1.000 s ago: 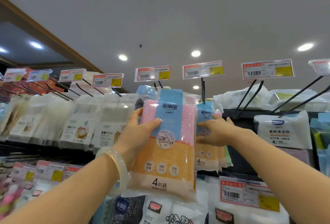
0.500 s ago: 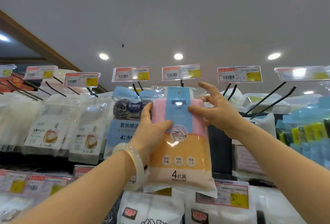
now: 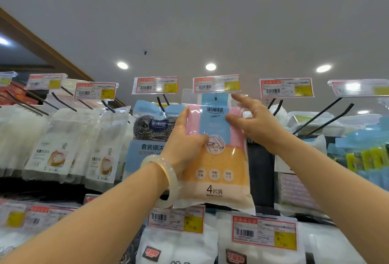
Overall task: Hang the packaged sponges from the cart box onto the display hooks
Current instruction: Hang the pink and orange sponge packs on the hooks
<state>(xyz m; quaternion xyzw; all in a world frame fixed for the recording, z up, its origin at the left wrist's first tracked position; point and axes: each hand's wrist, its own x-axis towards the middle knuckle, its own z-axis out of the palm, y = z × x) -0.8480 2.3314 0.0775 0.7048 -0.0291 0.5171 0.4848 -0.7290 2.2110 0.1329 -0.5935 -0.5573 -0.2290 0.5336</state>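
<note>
A sponge pack (image 3: 219, 165), pink, orange and cream with a blue centre strip, is held up against the display. Its clear top flap with the hang hole sits just under a price tag (image 3: 216, 84); the hook behind that tag is hidden by the pack. My left hand (image 3: 185, 143) grips the pack's left edge, thumb across the front. My right hand (image 3: 255, 122) is at the pack's upper right, thumb on the blue strip and fingers spread toward the top flap. The cart box is out of view.
A steel-wool pack (image 3: 151, 129) hangs just left of the sponge pack. White pouches (image 3: 54, 143) fill hooks further left. Bare black hooks (image 3: 322, 118) jut out at the right above blue and yellow packs (image 3: 366, 154). Lower rows carry price tags (image 3: 265, 232).
The pack has risen so its top flap now reaches the price tag. My right hand came off the hanging packs and onto this pack's upper right. The camera view has tilted slightly.
</note>
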